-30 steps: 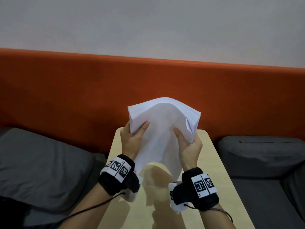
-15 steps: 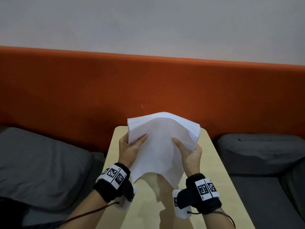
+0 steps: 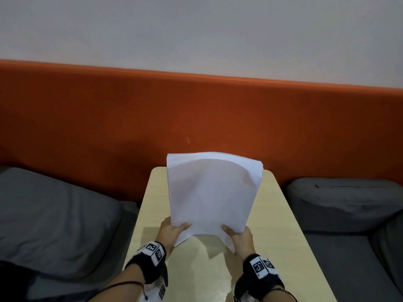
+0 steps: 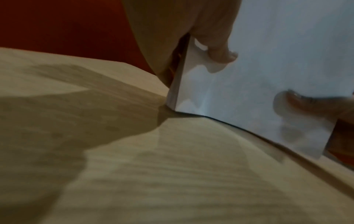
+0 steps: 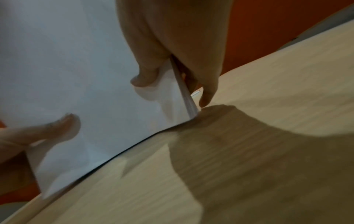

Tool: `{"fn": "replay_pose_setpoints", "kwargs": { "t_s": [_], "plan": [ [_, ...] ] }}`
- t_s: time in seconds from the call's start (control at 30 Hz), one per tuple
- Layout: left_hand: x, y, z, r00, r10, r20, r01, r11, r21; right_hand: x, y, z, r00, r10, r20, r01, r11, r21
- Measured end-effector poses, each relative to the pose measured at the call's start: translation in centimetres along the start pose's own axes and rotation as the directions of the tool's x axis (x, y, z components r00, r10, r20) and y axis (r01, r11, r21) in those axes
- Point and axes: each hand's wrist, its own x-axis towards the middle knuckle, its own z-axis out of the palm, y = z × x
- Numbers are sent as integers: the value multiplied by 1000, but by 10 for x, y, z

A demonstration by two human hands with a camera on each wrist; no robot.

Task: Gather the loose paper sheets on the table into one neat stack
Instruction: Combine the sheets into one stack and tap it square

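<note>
The stack (image 3: 212,192) of white sheets stands on edge over the middle of the pale wooden tabletop (image 3: 281,236), tilted away from the person and bowed, its upper edge fanned slightly so the layered sheets show. Both hands hold it by the lower corners. The left hand (image 3: 172,232) pinches the lower left corner, thumb flat on the near face and fingers curled behind; in the left wrist view that thumb (image 4: 220,50) presses the paper near its side edge, and the corner of the stack (image 4: 249,75) meets or nearly meets the tabletop (image 4: 134,166). The right hand (image 3: 241,238) pinches the lower right corner the same way; in the right wrist view its thumb (image 5: 145,75) lies on the near face of the stack (image 5: 67,68) while fingers (image 5: 206,94) wrap behind, one fingertip reaching down to the tabletop (image 5: 268,106). The bottom edge arches upward between the two corners, leaving a gap over the wood at the centre. Each wrist wears a black band with square markers. Grey cushions (image 3: 54,214) lie on either side of the tabletop, against an orange backrest (image 3: 109,127) below a pale wall.
</note>
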Motion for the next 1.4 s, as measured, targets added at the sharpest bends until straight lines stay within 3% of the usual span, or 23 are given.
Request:
{"fn": "replay_pose_setpoints", "kwargs": {
  "t_s": [0.13, 0.23, 0.33, 0.43, 0.63, 0.83, 0.9, 1.0, 1.1, 1.27, 1.4],
  "plan": [
    [11, 0, -7, 994, 44, 96, -45, 999, 13, 4, -6, -2, 997, -40, 60, 42, 999, -35],
    [25, -6, -10, 996, 72, 62, -76, 995, 68, 16, -11, 0, 997, -54, 51, 58, 995, -83],
    [34, -27, -9, 1000, -18, 6, 17, 989, 145, 28, 2, 5, 990, 138, 26, -129, 966, -226],
    [38, -37, -8, 995, -87, -42, 94, 972, 216, 33, 13, 12, 934, 357, -8, -350, 911, -220],
    [48, -38, -10, 993, -119, 9, 113, 963, 243, 34, 11, 9, 954, 299, -2, -290, 926, -242],
    [43, -39, -9, 973, -214, 82, 199, 967, 159, 24, 1, 7, 903, 414, 118, -426, 899, 102],
    [42, -38, -10, 968, -232, 98, 219, 967, 128, 21, -2, 10, 918, 378, 118, -387, 920, 61],
    [39, -33, -15, 953, -259, 156, 250, 965, 76, 16, -2, 12, 971, 233, 57, -225, 967, -122],
    [35, -32, -14, 951, -263, 163, 256, 964, 64, 14, 4, 8, 979, 188, 74, -179, 978, -110],
    [24, -23, 4, 981, -147, 127, 137, 987, 89, 12, -1, -15, 986, 142, 85, -137, 989, -60],
    [16, -7, 39, 979, 22, 201, -49, 990, 129, 12, -5, -47, 996, 79, 31, -77, 995, -64]
  ]
}}
